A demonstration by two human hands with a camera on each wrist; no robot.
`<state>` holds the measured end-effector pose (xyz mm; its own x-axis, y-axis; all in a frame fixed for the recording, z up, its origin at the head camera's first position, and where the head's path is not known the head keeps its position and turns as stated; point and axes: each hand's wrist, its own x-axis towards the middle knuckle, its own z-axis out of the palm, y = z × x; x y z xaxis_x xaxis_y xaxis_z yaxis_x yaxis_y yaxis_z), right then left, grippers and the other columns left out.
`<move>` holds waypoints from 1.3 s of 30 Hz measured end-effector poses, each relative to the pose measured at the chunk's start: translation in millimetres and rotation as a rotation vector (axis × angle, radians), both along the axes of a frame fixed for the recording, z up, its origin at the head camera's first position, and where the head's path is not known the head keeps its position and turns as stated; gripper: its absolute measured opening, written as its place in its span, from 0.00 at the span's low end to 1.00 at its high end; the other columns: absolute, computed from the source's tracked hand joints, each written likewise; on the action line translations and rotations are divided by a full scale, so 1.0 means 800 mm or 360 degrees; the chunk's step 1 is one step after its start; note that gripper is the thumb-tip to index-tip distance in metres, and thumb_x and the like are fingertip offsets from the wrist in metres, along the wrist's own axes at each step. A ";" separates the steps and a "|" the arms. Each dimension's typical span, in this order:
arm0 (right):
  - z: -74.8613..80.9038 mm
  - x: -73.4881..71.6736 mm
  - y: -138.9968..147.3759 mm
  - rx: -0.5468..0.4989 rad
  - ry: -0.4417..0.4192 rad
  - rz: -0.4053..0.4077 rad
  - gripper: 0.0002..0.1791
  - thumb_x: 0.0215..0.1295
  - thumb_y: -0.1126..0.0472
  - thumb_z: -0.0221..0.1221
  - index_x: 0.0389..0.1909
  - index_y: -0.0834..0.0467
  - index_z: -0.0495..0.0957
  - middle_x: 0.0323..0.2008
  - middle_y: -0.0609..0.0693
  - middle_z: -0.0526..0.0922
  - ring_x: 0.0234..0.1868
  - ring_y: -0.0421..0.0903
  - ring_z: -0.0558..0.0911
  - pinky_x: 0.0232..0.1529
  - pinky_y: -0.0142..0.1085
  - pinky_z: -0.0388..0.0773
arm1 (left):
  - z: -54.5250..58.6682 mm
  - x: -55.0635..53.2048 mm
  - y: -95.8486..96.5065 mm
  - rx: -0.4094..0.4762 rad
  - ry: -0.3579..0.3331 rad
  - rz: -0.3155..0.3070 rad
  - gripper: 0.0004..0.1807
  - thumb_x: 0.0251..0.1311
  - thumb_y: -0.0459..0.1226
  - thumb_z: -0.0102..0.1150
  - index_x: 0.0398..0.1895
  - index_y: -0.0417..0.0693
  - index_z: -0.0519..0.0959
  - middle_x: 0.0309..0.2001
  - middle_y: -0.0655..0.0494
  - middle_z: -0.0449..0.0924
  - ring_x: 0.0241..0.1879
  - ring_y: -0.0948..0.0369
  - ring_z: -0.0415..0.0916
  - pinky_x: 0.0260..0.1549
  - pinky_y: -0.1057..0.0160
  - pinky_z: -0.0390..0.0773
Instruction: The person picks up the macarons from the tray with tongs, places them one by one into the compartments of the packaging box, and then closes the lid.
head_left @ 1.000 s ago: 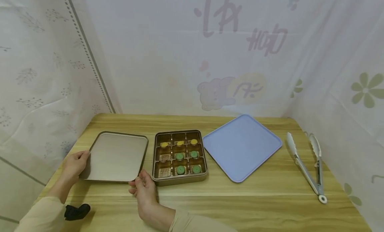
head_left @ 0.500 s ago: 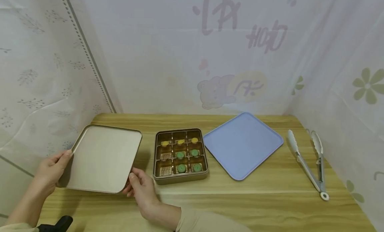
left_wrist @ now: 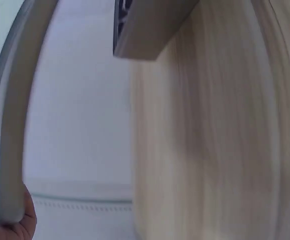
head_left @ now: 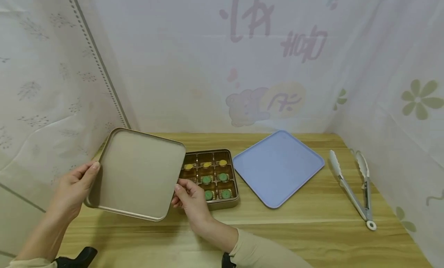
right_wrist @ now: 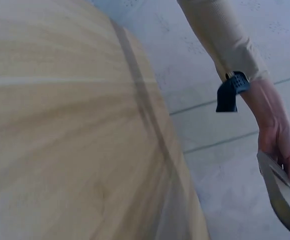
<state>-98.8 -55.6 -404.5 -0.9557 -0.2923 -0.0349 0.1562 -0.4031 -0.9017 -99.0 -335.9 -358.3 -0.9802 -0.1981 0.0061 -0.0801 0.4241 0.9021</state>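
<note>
A square, champagne-coloured metal tin lid (head_left: 138, 171) is held up, tilted, in the head view. My left hand (head_left: 71, 191) grips its left edge, thumb on top. My right hand (head_left: 194, 204) pinches its lower right edge. Behind it, on the table, stands the matching square tin (head_left: 222, 205), divided into compartments and overlapped on its left by the lid. Three yellow pieces (head_left: 207, 165) sit in the back row, green round pieces (head_left: 226, 194) in the nearer rows. The left wrist view shows the lid's rim (left_wrist: 12, 115) alongside the tin's wall (left_wrist: 152, 30), apart from it.
Right of the tin lies a blue-lilac tray (head_left: 277, 168), turned cornerwise. Farther right, a pair of tongs (head_left: 367, 206) lies spread on the wooden table (head_left: 277, 241). Patterned white cloth (head_left: 173, 67) hangs around the back and sides.
Both hands have raised the lid off the left part of the table, brought it nearer, then carried it right and upward until it overlaps the tin. The tin, tray and tongs stay put.
</note>
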 end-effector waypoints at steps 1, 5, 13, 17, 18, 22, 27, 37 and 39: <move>0.001 -0.002 0.007 0.0015 0.0020 0.0001 0.15 0.69 0.65 0.52 0.51 0.71 0.72 0.25 0.44 0.75 0.23 0.34 0.75 0.26 0.24 0.76 | 0.002 -0.001 0.005 0.0028 0.0049 -0.0015 0.32 0.71 0.48 0.40 0.71 0.37 0.54 0.68 0.61 0.58 0.67 0.73 0.50 0.58 0.85 0.57; 0.003 -0.013 0.035 0.0102 0.0141 -0.0014 0.16 0.70 0.64 0.51 0.53 0.70 0.72 0.24 0.45 0.75 0.22 0.35 0.76 0.26 0.26 0.77 | 0.010 -0.004 0.029 0.0097 0.0335 -0.0050 0.19 0.69 0.40 0.49 0.62 0.50 0.73 0.52 0.75 0.73 0.52 0.79 0.67 0.42 0.87 0.69; 0.005 -0.030 0.081 0.0318 0.0383 -0.0078 0.16 0.71 0.62 0.50 0.54 0.67 0.73 0.24 0.50 0.76 0.23 0.37 0.78 0.28 0.29 0.81 | 0.022 -0.006 0.072 -0.0096 0.0620 0.0031 0.14 0.62 0.30 0.56 0.51 0.46 0.81 0.32 0.74 0.75 0.30 0.76 0.71 0.27 0.83 0.73; 0.010 -0.034 0.101 0.0427 0.0549 -0.0106 0.18 0.71 0.62 0.51 0.56 0.67 0.73 0.25 0.62 0.78 0.24 0.37 0.80 0.30 0.37 0.84 | 0.024 -0.006 0.083 -0.0043 0.0639 -0.0031 0.13 0.62 0.30 0.57 0.48 0.47 0.83 0.31 0.75 0.78 0.27 0.75 0.73 0.24 0.81 0.73; 0.012 -0.035 0.106 0.0446 0.0594 -0.0112 0.18 0.71 0.62 0.51 0.57 0.67 0.73 0.26 0.65 0.78 0.24 0.37 0.80 0.30 0.39 0.84 | 0.025 -0.007 0.086 0.0031 0.0650 -0.0073 0.13 0.62 0.29 0.56 0.48 0.46 0.83 0.31 0.75 0.80 0.28 0.75 0.75 0.25 0.81 0.75; 0.018 -0.036 0.126 0.0509 0.0752 -0.0129 0.18 0.70 0.64 0.51 0.57 0.69 0.72 0.29 0.69 0.79 0.29 0.40 0.83 0.35 0.44 0.84 | 0.027 -0.008 0.096 0.0329 0.0712 -0.0271 0.14 0.62 0.25 0.53 0.45 0.45 0.84 0.34 0.68 0.85 0.32 0.73 0.82 0.33 0.77 0.80; 0.022 -0.041 0.148 0.0604 0.0895 -0.0144 0.17 0.70 0.64 0.50 0.55 0.68 0.75 0.37 0.66 0.83 0.37 0.47 0.85 0.40 0.46 0.83 | 0.026 -0.009 0.109 0.0473 0.0740 -0.0495 0.15 0.62 0.22 0.51 0.46 0.40 0.83 0.40 0.63 0.85 0.38 0.70 0.83 0.38 0.74 0.81; 0.014 -0.055 0.180 0.0754 0.0637 -0.0132 0.21 0.73 0.56 0.47 0.62 0.59 0.72 0.60 0.56 0.75 0.43 0.31 0.79 0.42 0.26 0.80 | 0.011 -0.010 0.133 0.0353 0.0525 -0.0605 0.20 0.67 0.28 0.48 0.61 0.31 0.69 0.55 0.75 0.75 0.53 0.78 0.72 0.46 0.80 0.75; 0.013 -0.060 0.184 0.0704 0.0507 -0.0128 0.22 0.71 0.56 0.50 0.63 0.59 0.70 0.59 0.57 0.75 0.45 0.34 0.79 0.42 0.29 0.81 | 0.006 -0.011 0.140 0.0368 0.0483 -0.0594 0.21 0.68 0.30 0.47 0.61 0.28 0.67 0.54 0.76 0.75 0.52 0.77 0.73 0.45 0.79 0.76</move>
